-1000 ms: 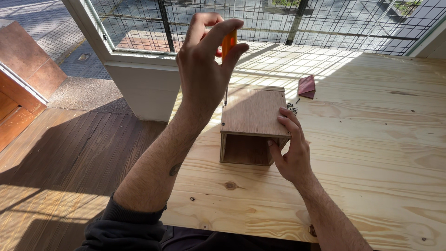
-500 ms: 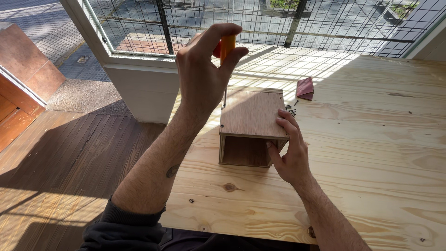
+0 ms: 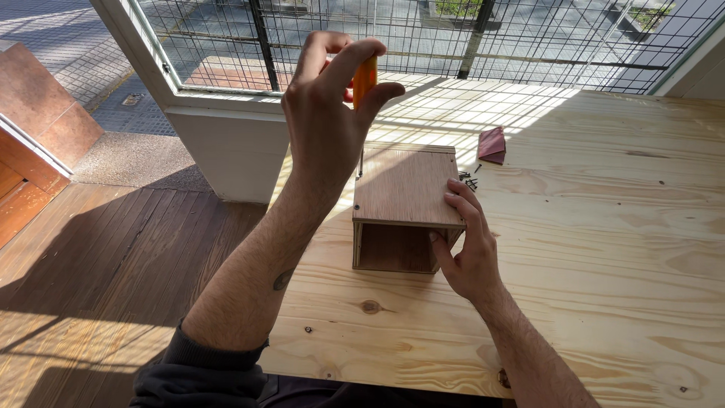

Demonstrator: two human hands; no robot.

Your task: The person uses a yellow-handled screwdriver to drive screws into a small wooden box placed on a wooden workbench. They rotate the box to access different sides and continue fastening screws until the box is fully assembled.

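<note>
Since half a second ago little has shifted: my left hand (image 3: pixel 325 113) has turned a touch around the orange handle, its thumb now lying across the front of it, while the wooden box and my right hand sit where they were.

That left hand is raised above the box, fingers and thumb pinched tight round the orange-handled screwdriver (image 3: pixel 364 79). Its thin metal shaft (image 3: pixel 361 162) drops straight down behind my wrist to the far left corner of the box top. I cannot tell whether the tip sits in a screw there, since it is too small to make out.

My right hand (image 3: pixel 468 245) is clasped on the near right corner of the small plywood box (image 3: pixel 406 204), fingers spread flat over the top panel and thumb curled in at the open front edge. The box stands on the pine desk (image 3: pixel 604 264) near its left edge, open side facing me, with a dark hollow inside. Small screw heads show at the near corners of the top panel.

Just beyond my right fingertips lies a little scatter of dark screws (image 3: pixel 468 178), touching nothing else. Further back, well apart from the box, sits a folded reddish piece of sandpaper (image 3: pixel 492 143). Past the desk a wire mesh window (image 3: pixel 423 38) throws a grid of shadow over the far boards.
</note>
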